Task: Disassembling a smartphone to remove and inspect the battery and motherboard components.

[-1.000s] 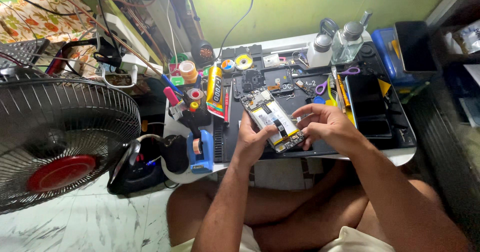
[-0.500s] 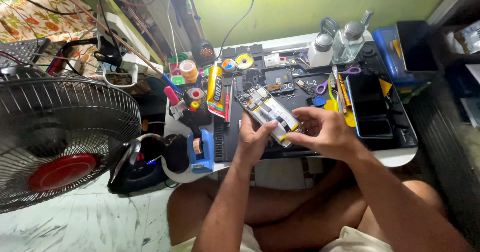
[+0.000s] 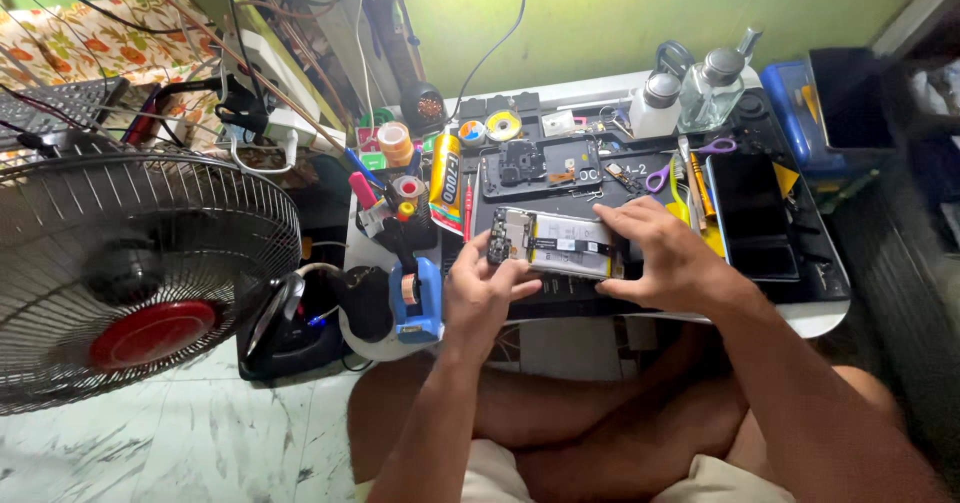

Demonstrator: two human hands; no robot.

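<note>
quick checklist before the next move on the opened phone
1. Both hands on the opened phone: ok; left hand at its near-left corner, right hand at its right end.
2. Phone lies flat on the dark work mat: ok.
3. Phone's insides face up: ok.
4. Purple-handled scissors apart from both hands: ok.
5. Loose screws near the phone: cannot tell, too small.

A single head-worn camera looks steeply down over the seated person's crossed legs onto a low table, fairly close. A fan fills the left edge; the right edge looks blurred.
</note>
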